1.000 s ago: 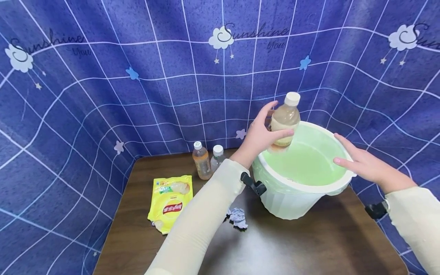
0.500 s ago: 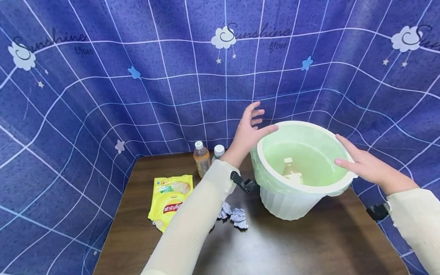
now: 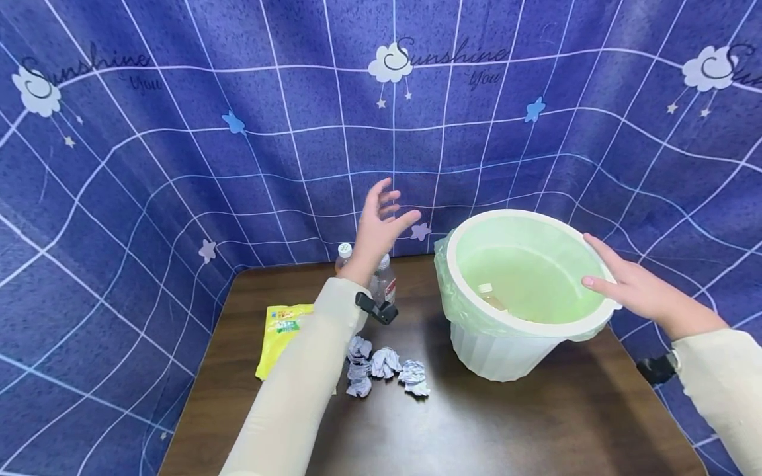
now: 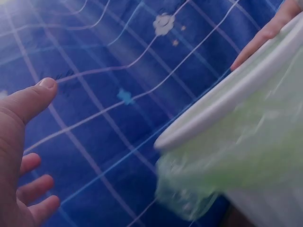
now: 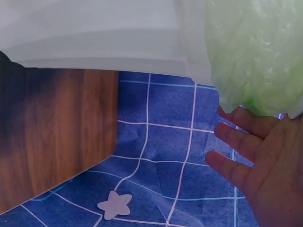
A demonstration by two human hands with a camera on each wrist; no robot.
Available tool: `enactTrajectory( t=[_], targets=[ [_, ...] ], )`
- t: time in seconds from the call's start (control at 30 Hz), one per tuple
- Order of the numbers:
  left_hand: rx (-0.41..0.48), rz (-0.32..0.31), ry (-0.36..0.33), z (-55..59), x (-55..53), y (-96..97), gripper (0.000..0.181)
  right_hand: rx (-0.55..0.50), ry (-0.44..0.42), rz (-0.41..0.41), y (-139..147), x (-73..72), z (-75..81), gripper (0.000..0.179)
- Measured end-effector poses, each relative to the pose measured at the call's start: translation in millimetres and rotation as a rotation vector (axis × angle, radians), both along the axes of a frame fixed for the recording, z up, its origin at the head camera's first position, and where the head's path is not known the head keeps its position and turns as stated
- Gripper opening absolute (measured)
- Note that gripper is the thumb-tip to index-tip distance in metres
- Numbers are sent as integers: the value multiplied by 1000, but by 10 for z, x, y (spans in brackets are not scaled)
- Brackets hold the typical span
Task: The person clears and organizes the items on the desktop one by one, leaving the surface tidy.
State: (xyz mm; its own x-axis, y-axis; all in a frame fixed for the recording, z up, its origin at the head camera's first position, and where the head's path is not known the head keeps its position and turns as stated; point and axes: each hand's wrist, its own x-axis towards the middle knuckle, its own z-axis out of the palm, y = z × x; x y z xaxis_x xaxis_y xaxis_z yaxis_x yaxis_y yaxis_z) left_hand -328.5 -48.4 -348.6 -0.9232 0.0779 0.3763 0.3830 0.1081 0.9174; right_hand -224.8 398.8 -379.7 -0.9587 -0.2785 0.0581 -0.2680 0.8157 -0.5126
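Note:
My left hand [image 3: 383, 225] is raised near the back of the table, fingers spread and holding nothing. Behind its wrist stand two plastic bottles, a clear one [image 3: 385, 287] with a white cap and one mostly hidden whose white cap [image 3: 344, 250] shows. My right hand [image 3: 634, 284] rests at the right rim of a white trash bin [image 3: 497, 354], thumb over the edge; in the right wrist view its other fingers [image 5: 236, 137] extend straight below the liner. A pale green bag [image 3: 449, 284] lines the bin. Inside lies a bottle [image 3: 493, 301], mostly hidden by the near rim.
Several crumpled paper balls [image 3: 385, 363] lie on the brown wooden table [image 3: 476, 430], left of the bin. A yellow chip bag [image 3: 280, 334] is partly covered by the left sleeve. A blue patterned curtain [image 3: 286, 99] hangs behind and around the table.
My left hand let the bottle drop into the bin, then moved left toward the standing bottles. The dropped bottle now lies lower behind the near rim. My right hand stays at the rim.

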Motion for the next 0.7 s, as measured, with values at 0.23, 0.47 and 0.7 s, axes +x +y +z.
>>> enactTrajectory(
  t=[0.23,0.47,0.7],
  targets=[
    [27,103,-1,-145,-81,-388,84,-3,20,3,-3,1,-3,84],
    [48,251,59,-442,-179,-738,87,-11,-2,2,-16,10,4,84],
    [54,319,46,-748,-238,-969,90,-23,-8,11,-15,11,-2,84]
  ],
)
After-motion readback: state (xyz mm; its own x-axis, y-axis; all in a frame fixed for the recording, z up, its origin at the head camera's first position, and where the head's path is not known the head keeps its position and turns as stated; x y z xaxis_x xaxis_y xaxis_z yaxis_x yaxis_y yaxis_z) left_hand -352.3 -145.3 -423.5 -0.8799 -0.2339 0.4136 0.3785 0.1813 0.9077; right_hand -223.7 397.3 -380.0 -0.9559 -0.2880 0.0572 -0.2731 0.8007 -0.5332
